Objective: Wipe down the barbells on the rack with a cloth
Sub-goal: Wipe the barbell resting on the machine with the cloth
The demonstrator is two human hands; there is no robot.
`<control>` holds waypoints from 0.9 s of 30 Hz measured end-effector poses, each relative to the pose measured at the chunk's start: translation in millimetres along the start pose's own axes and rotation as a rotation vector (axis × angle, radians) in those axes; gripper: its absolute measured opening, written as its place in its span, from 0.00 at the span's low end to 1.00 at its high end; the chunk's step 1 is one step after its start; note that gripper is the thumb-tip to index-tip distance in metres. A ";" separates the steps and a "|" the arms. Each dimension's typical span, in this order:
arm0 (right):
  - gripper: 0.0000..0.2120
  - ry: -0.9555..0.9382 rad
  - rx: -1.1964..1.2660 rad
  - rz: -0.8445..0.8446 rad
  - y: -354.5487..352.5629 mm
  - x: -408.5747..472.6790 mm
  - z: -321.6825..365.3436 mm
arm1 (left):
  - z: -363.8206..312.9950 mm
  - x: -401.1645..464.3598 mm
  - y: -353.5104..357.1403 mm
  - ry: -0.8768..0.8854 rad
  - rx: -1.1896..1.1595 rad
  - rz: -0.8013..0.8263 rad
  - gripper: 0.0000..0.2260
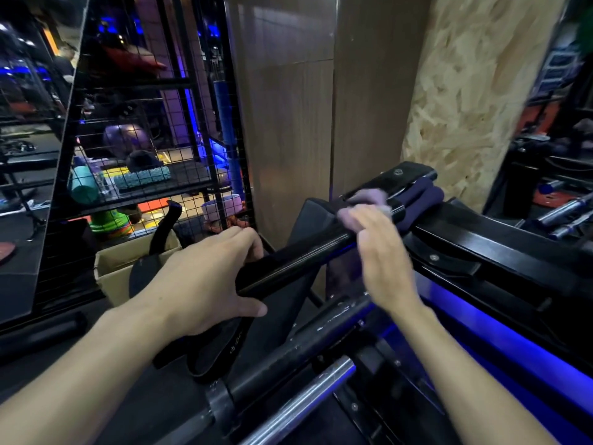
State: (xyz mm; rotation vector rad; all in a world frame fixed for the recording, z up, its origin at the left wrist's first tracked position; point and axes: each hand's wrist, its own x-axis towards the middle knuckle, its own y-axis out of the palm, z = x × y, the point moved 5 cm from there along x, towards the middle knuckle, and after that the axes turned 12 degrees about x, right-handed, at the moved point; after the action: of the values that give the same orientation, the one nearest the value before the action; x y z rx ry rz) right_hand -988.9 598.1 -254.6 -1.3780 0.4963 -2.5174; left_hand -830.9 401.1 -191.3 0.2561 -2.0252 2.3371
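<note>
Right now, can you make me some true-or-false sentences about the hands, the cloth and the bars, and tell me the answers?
1. The left hand grips the black bar. True.
2. The right hand holds a bright green cloth. False: the cloth looks pale purple-pink.
3. The cloth is pressed on the black bar. True.
4. A shiny silver bar lies nearer the camera, lower in the picture. True.
5. The cardboard box sits on top of the rack. False: it is lower down, left of the rack, beside the wire shelf.
</note>
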 end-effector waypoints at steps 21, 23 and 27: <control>0.31 -0.336 -0.048 0.246 61.5 -48.1 57.8 | 10.5 10.2 9.4 0.014 0.011 0.162 0.23; 0.27 -0.233 -0.048 0.167 39.0 -31.1 19.7 | 11.2 10.0 11.4 0.014 0.010 0.181 0.23; 0.29 0.295 0.092 -0.216 -6.7 -2.6 -56.4 | 16.2 11.5 14.4 0.027 -0.142 0.260 0.15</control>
State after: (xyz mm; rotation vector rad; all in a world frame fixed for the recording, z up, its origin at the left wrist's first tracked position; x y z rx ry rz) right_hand -1035.5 615.5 -282.1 -1.0841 0.2899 -2.8978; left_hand -842.5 382.2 -201.5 -0.0471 -2.3225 2.2998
